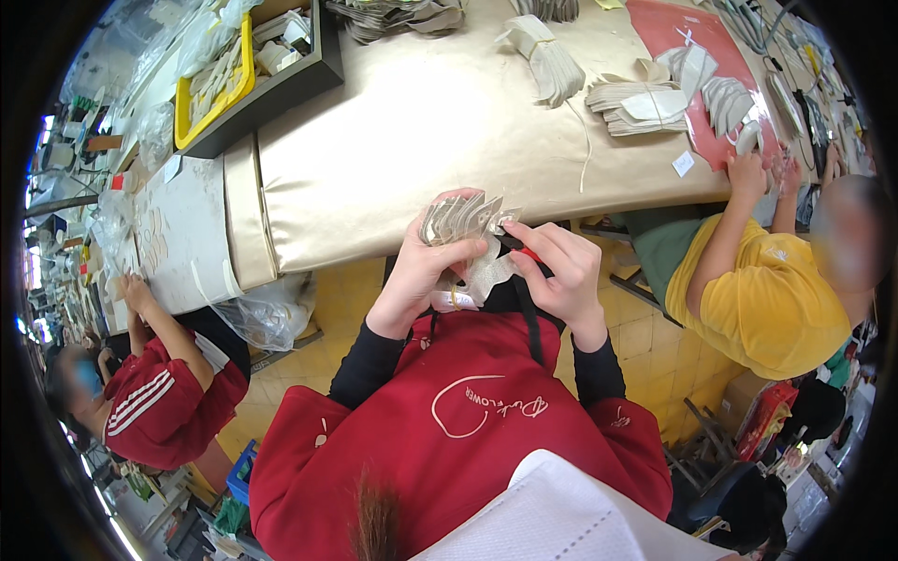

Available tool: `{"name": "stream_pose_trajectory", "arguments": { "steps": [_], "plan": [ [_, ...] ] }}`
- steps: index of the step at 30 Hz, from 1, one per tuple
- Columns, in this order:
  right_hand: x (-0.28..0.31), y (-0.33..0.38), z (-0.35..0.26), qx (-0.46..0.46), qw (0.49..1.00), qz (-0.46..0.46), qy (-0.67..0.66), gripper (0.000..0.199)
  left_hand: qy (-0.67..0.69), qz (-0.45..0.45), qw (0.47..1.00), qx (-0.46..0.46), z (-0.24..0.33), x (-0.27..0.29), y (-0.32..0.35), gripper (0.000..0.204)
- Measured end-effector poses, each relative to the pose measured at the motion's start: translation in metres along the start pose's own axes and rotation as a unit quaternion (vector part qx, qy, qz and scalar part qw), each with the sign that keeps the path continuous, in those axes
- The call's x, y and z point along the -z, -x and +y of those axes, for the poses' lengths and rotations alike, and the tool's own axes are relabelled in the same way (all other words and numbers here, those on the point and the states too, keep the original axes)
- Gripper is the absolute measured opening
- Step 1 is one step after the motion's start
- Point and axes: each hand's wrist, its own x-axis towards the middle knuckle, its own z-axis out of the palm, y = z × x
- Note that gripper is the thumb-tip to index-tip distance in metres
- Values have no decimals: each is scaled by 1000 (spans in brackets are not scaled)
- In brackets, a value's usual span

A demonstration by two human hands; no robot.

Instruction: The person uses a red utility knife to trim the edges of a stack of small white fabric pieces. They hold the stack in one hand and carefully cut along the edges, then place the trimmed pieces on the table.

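a glossy, beige-covered worktable point(402, 140) bears a dark open box point(276, 101) at left and bundles of pale cut pieces point(613, 105) at right. at the table's near edge, the left hand point(426, 260) grips a fanned stack of grey-beige pieces point(458, 221); the right hand point(569, 271), close beside it, pinches what may be a slim red-handled tool point(529, 253).

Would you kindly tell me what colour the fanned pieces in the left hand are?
The pieces are greyish beige, seen best in the head view.
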Motion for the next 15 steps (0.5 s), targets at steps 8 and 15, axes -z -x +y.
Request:
{"name": "stream_pose_trajectory", "arguments": {
  "steps": [8,15],
  "plan": [
    [-4,4,-4,11,998,-30,50,45,41,3,999,21,-4,2,-1,60],
    [-6,3,-7,26,998,-4,56,46,23,12,999,20,-7,0,1,63]
  ]
}}
